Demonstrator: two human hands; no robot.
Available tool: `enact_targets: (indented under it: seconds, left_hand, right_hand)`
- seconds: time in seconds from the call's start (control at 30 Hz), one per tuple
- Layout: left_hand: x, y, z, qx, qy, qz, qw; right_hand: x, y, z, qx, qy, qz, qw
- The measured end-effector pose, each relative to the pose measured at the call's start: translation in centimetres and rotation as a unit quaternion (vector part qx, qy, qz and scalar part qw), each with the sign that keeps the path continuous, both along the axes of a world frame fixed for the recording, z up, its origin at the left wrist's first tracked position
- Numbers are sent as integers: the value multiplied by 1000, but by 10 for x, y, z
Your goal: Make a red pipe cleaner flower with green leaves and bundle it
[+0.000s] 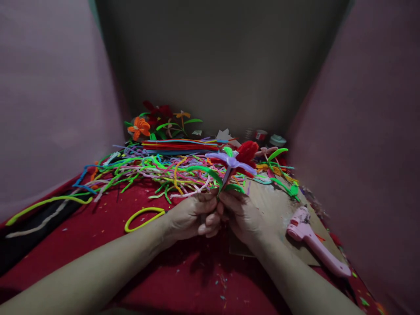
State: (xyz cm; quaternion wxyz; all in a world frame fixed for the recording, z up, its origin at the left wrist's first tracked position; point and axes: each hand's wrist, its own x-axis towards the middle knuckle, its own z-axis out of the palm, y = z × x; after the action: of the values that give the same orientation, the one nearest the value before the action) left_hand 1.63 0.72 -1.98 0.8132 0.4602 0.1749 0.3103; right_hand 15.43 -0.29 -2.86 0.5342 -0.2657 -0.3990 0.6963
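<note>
Between my two hands a pipe-cleaner flower (231,162) stands upright, with lilac petals in front, red fuzzy petals behind and green leaves lower down. My left hand (203,214) pinches its stem from the left, fingers curled. From the right, my right hand (238,210) closes thumb and fingers on the same stem, touching the left fingertips. The lower stem is hidden by the fingers. Close to my left wrist lies a yellow-handled tool (144,218), its other end covered by the hand.
A tangle of coloured pipe cleaners (154,173) spreads behind my hands, with a straight bundle (180,145) on top. Finished flowers (139,128) stand at the back left. At right, a pink glue gun (316,245) rests on cardboard (272,205). Red cloth (157,280) covers the table.
</note>
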Motion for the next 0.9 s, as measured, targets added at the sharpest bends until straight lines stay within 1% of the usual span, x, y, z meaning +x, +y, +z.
enact_targets:
  seconds: [0.03, 0.07, 0.1, 0.17, 0.2, 0.23, 0.27, 0.33, 0.43, 0.57, 0.63, 0.7, 0.77, 0.8, 0.83, 0.9]
  left_hand:
    - [1, 0, 1, 42, 38, 27, 998]
    - [1, 1, 2, 93, 82, 68, 990]
    - [2, 0, 2, 150, 129, 119, 973]
    - [3, -2, 0, 259, 208, 225, 916]
    - [4, -3, -1, 299, 237, 262, 887]
    - [4, -5, -2, 324, 255, 282, 866]
    - [5, -6, -3, 327, 265, 276, 864]
    - [6, -8, -3, 294, 254, 235, 891]
    - [7, -7, -2, 208, 197, 189, 939]
    - [7, -6, -2, 77, 110, 153, 979]
    - [7, -7, 0, 25, 61, 124, 990]
    - [6, -9, 3, -10, 22, 91, 996]
    - [4, -10, 5, -37, 0, 53, 998]
    - [3, -11, 6, -51, -7, 32, 998]
    - [2, -11, 7, -66, -14, 8, 998]
    - [0, -10, 7, -83, -26, -37, 995]
  right_hand:
    - [-1, -1, 0, 5, -3, -19, 1000]
    - [-3, -1, 0, 9, -8, -43, 999]
    - [-4, -2, 0, 14, -17, -70, 997]
    - [-5, -3, 0, 34, -47, -123, 991]
    - [-6, -3, 1, 49, -71, -135, 987]
    - [-6, -4, 2, 68, -100, -135, 983]
    - [-6, -5, 3, 87, -130, -128, 979]
    - [-6, -5, 6, 113, -169, -117, 972]
    - [-4, -3, 8, 124, -173, -121, 970]
    - [2, 2, 8, 125, -165, -121, 971]
    - [6, 4, 7, 122, -158, -110, 974]
    - [11, 6, 6, 104, -139, -74, 982]
    - [15, 6, 4, 79, -118, -32, 989]
    - [15, 6, 4, 75, -110, -22, 991]
    - [15, 5, 3, 80, -103, -21, 991]
    - [13, 2, 4, 113, -100, -44, 988]
